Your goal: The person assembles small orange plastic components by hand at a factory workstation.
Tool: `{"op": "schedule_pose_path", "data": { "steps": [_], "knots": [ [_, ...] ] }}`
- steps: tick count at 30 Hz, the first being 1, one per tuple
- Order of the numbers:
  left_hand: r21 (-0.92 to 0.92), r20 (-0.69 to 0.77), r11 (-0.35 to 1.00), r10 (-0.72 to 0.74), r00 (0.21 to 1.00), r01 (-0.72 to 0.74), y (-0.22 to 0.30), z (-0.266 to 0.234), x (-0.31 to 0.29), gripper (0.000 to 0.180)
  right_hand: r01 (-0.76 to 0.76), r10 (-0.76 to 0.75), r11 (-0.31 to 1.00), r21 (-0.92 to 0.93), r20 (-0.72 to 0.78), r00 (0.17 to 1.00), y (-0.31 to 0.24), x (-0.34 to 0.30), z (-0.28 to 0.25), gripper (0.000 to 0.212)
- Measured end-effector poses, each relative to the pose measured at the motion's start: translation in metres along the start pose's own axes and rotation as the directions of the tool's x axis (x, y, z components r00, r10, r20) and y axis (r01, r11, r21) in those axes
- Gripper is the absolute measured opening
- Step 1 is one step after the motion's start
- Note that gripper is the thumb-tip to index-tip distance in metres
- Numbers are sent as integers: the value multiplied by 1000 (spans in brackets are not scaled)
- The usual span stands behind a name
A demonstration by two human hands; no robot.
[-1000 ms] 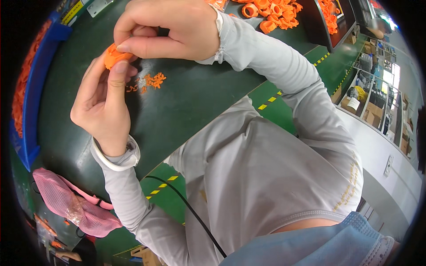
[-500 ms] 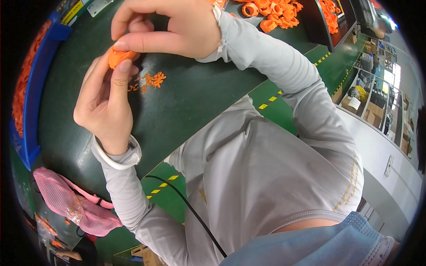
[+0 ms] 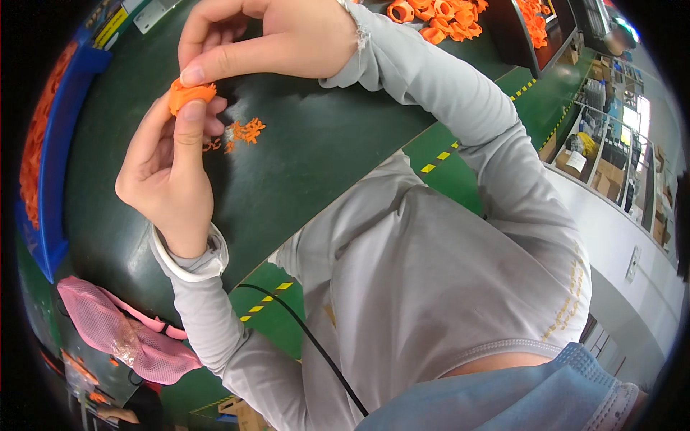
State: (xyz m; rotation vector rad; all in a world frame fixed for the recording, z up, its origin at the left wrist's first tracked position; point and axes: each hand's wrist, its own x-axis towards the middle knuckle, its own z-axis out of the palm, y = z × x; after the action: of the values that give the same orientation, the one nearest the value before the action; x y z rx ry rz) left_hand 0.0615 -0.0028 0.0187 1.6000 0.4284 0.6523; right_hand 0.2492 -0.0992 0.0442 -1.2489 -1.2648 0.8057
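Note:
A small orange ring-shaped plastic part point(image 3: 191, 98) is pinched between the thumb and fingers of my left hand point(image 3: 171, 169). From above, my right hand point(image 3: 277, 43) has its thumb tip and bent index finger closed on the upper edge of the same part. The far side of the part is hidden by my fingers. Just right of the left fingers, a small heap of tiny orange pieces point(image 3: 246, 131) lies on the dark green table point(image 3: 287, 172).
A blue bin point(image 3: 52, 241) of small orange pieces stands along the left. Many orange ring-shaped parts point(image 3: 449, 20) lie at the far side, by a dark tray point(image 3: 535, 61) holding more. A pink mesh bag point(image 3: 122, 330) sits lower left. A black cable point(image 3: 309, 334) runs before my body.
The orange part has turned a little between my fingers and shows more of its side. My right hand has moved slightly up and left; the left grip stays.

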Motion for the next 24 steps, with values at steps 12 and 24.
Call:
{"op": "schedule_pose_path", "data": {
  "steps": [12,24],
  "knots": [
    [-47,31,991,-124,992,125,-6,-7,-2,25,-338,468,295,-894,-174,867,-68,25,37,9],
    [129,27,991,42,999,-45,-1,-4,-3,21,261,-274,853,-452,37,961,-4,1,-1,10]
  ]
}}
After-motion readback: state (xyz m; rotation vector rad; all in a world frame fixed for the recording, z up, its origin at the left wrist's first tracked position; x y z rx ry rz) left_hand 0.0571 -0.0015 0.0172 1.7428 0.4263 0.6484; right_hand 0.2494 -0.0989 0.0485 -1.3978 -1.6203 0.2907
